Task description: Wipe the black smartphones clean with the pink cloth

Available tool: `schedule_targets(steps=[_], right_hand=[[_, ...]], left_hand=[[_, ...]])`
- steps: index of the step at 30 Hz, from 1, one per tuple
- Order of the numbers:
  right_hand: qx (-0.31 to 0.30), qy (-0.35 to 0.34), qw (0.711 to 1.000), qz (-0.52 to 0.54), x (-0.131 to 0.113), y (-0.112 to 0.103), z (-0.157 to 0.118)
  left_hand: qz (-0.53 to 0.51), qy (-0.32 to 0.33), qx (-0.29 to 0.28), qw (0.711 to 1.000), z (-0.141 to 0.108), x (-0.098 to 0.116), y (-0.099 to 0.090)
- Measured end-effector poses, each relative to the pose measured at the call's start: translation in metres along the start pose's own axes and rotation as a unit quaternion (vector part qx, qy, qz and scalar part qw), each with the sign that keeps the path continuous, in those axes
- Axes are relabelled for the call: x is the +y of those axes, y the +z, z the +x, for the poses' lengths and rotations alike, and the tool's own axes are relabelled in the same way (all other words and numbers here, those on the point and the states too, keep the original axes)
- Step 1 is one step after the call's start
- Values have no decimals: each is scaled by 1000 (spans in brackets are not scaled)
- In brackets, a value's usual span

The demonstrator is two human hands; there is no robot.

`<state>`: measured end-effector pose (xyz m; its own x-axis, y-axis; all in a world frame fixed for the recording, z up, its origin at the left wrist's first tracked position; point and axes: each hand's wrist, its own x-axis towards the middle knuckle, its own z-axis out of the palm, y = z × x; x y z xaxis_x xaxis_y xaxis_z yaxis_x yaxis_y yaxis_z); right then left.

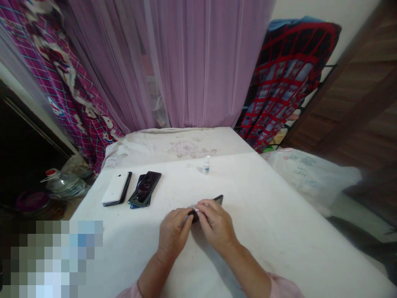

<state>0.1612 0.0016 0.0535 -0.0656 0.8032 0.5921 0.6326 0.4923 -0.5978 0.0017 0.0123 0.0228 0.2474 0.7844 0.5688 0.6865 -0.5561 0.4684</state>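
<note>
A dark phone (219,200) is tilted above the white table, mostly covered by my hands. My left hand (174,231) grips its near left end, thumb on top. My right hand (217,223) has its fingers pinched together over the phone, with something small and whitish at the fingertips that I cannot make out. Beyond the hands a small white bottle (206,165) stands upright. To the left lie a white phone (115,188) on top of a black one, and beside them a black phone (149,185) resting across a blue one (136,191).
The table (273,215) has a white cover. Purple curtains (201,62) hang behind it. A plastic bag (304,174) is off the right edge, and a large clear bottle (66,184) with a red cap is beyond the left edge.
</note>
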Motion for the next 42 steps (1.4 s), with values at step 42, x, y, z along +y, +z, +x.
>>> schedule_targets(steps=[42], right_hand=[[-62,-62,991,-101,-7,-5,-12]], left_hand=[[-20,8,-18,1000,-8,8,3]])
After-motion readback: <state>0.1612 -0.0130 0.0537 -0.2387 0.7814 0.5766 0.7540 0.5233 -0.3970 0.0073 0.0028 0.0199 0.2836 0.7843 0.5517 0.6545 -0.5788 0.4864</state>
